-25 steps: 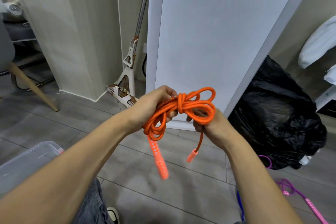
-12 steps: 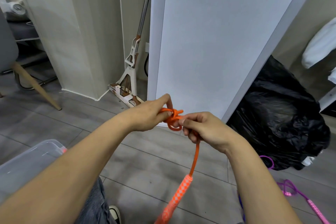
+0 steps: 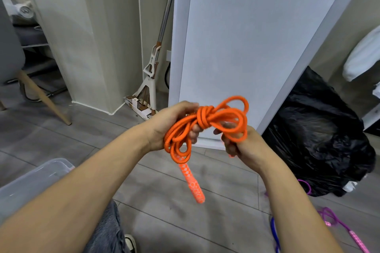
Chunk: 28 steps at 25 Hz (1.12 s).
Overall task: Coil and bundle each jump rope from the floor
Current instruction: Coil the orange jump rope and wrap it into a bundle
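- I've got the orange jump rope [image 3: 207, 123] up in the air in front of me, coiled into a bundle with wraps around its middle, held between both hands over the floor [image 3: 168, 207].
- Left hand [image 3: 170, 125] closed around the left part of the bundle; fingertips tucked behind the coils, can't see them well.
- Right hand [image 3: 244, 146] curled shut on the right-side loops; the cord crosses over its fingers, so the exact grip is hidden.
- One orange handle [image 3: 192, 183] hangs down from the left loops, tilted, free of both hands.
- Second handle: only a small orange bit at the bottom of the right fist; can't tell if that's it.
- Purple jump rope [image 3: 337, 222] on the floor at lower right, pink handle cut off by the picture's edge, part hidden behind my right forearm.
- Blue cord [image 3: 274, 234] beside it, mostly hidden by the forearm; can't tell what it belongs to.
- Black trash bag [image 3: 320, 139] on the right, against the white panel [image 3: 246, 47].
- Clear plastic bin [image 3: 35, 181] at lower left, cut off by my left arm.
- Mop [image 3: 152, 72] leaning in the corner, its top out of the picture.
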Available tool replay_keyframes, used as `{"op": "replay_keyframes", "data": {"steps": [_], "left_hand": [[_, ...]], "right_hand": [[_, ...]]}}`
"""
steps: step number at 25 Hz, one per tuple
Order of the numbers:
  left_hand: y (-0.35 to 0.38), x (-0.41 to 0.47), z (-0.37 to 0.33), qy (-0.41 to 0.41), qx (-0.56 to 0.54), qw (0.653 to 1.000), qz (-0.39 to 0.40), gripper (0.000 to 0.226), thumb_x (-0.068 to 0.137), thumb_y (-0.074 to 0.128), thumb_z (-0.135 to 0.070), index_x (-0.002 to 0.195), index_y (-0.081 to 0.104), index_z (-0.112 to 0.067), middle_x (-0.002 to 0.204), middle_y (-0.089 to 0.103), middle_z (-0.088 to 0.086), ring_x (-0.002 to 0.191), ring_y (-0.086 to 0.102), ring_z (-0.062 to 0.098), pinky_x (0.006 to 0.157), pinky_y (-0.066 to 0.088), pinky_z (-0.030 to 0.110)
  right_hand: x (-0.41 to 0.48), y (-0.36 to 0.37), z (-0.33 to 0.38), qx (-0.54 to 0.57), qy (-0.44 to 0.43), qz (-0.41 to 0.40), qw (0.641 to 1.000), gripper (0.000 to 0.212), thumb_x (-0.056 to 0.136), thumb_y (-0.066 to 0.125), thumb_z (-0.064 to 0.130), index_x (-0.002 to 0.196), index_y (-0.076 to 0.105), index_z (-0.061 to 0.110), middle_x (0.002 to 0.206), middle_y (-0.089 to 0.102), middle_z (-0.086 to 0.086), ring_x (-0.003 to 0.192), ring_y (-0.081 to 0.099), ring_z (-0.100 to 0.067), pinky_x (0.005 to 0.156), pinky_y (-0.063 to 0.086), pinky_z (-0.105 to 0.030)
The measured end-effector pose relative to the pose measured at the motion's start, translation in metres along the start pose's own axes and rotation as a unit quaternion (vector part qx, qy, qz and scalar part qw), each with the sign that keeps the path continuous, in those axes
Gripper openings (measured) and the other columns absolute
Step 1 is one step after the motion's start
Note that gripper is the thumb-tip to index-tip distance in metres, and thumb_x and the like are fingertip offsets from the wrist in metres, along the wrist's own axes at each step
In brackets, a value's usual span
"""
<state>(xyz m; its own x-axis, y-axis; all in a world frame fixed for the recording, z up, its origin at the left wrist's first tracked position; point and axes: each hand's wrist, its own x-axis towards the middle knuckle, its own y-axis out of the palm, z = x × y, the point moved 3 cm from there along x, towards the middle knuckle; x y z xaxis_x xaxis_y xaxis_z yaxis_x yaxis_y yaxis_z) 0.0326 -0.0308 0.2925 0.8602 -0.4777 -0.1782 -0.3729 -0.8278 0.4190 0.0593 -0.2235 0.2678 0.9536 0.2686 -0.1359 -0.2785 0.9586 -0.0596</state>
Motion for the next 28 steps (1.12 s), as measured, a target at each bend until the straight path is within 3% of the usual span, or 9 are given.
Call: {"op": "replay_keyframes", "data": {"steps": [2, 6, 9, 11, 14, 17, 21, 28], "left_hand": [[-0.007, 0.004, -0.003, 0.040, -0.012, 0.996, -0.077, 0.029, 0.091, 0.057, -0.039, 0.081, 0.067, -0.014, 0.068, 0.055, 0.003, 0.055, 0.053, 0.013, 0.062, 0.045, 0.028], [-0.023, 0.007, -0.003, 0.066, -0.059, 0.978, -0.191, 0.024, 0.093, 0.063, -0.036, 0.086, 0.069, -0.014, 0.071, 0.062, 0.000, 0.063, 0.062, 0.013, 0.059, 0.047, 0.026], [-0.035, 0.006, -0.006, 0.080, -0.119, 0.965, -0.220, 0.024, 0.095, 0.061, -0.035, 0.085, 0.068, -0.015, 0.071, 0.062, 0.000, 0.066, 0.061, 0.014, 0.063, 0.047, 0.027], [-0.039, 0.007, -0.005, 0.086, -0.122, 0.960, -0.236, 0.022, 0.092, 0.065, -0.035, 0.084, 0.068, -0.015, 0.071, 0.061, 0.000, 0.067, 0.059, 0.014, 0.063, 0.046, 0.028], [-0.040, 0.008, -0.003, 0.083, -0.107, 0.960, -0.244, 0.019, 0.084, 0.075, -0.033, 0.084, 0.070, -0.015, 0.071, 0.062, -0.002, 0.062, 0.053, 0.014, 0.060, 0.043, 0.028], [-0.034, 0.008, -0.002, 0.067, -0.064, 0.971, -0.220, 0.019, 0.087, 0.070, -0.030, 0.097, 0.070, -0.013, 0.075, 0.065, -0.001, 0.059, 0.051, 0.011, 0.053, 0.041, 0.024], [-0.023, 0.009, -0.003, 0.054, -0.025, 0.979, -0.195, 0.022, 0.093, 0.060, -0.031, 0.100, 0.068, -0.013, 0.074, 0.064, 0.000, 0.058, 0.051, 0.011, 0.049, 0.041, 0.022], [-0.017, 0.009, -0.004, 0.067, 0.079, 0.972, -0.213, 0.024, 0.094, 0.058, -0.028, 0.103, 0.072, -0.009, 0.070, 0.063, 0.001, 0.057, 0.054, 0.013, 0.057, 0.044, 0.027]], "right_hand": [[-0.002, 0.001, -0.006, -0.002, 0.026, 0.034, 0.999, 0.028, 0.097, 0.063, 0.027, 0.081, 0.074, 0.007, 0.059, 0.047, -0.006, 0.050, 0.039, -0.017, 0.051, 0.032, -0.030], [-0.007, -0.003, -0.012, -0.015, 0.107, 0.114, 0.988, 0.021, 0.099, 0.057, 0.015, 0.093, 0.072, 0.002, 0.072, 0.059, -0.012, 0.066, 0.059, -0.023, 0.070, 0.048, -0.035], [-0.019, -0.011, -0.011, -0.040, 0.166, 0.155, 0.973, 0.028, 0.099, 0.058, 0.025, 0.101, 0.070, 0.000, 0.076, 0.059, -0.013, 0.064, 0.058, -0.024, 0.060, 0.048, -0.033], [-0.025, -0.012, 0.002, -0.025, 0.134, 0.162, 0.977, 0.026, 0.094, 0.064, 0.022, 0.103, 0.072, -0.001, 0.073, 0.054, -0.011, 0.057, 0.051, -0.020, 0.053, 0.041, -0.028], [-0.026, -0.007, 0.033, 0.057, 0.003, 0.082, 0.995, 0.019, 0.086, 0.069, 0.022, 0.097, 0.078, 0.009, 0.074, 0.053, -0.003, 0.062, 0.047, -0.012, 0.061, 0.037, -0.025], [-0.023, 0.008, 0.049, 0.041, -0.098, -0.032, 0.994, 0.022, 0.093, 0.062, 0.029, 0.103, 0.077, 0.017, 0.073, 0.064, 0.018, 0.065, 0.050, 0.000, 0.069, 0.034, -0.021], [-0.021, 0.028, 0.049, 0.099, -0.130, -0.105, 0.981, 0.022, 0.098, 0.061, 0.027, 0.106, 0.069, 0.008, 0.059, 0.047, 0.009, 0.053, 0.040, -0.011, 0.056, 0.037, -0.027], [-0.017, 0.030, 0.041, 0.083, -0.185, -0.253, 0.946, 0.017, 0.099, 0.060, 0.029, 0.093, 0.059, 0.013, 0.057, 0.053, 0.002, 0.054, 0.056, -0.017, 0.064, 0.050, -0.039]]}}
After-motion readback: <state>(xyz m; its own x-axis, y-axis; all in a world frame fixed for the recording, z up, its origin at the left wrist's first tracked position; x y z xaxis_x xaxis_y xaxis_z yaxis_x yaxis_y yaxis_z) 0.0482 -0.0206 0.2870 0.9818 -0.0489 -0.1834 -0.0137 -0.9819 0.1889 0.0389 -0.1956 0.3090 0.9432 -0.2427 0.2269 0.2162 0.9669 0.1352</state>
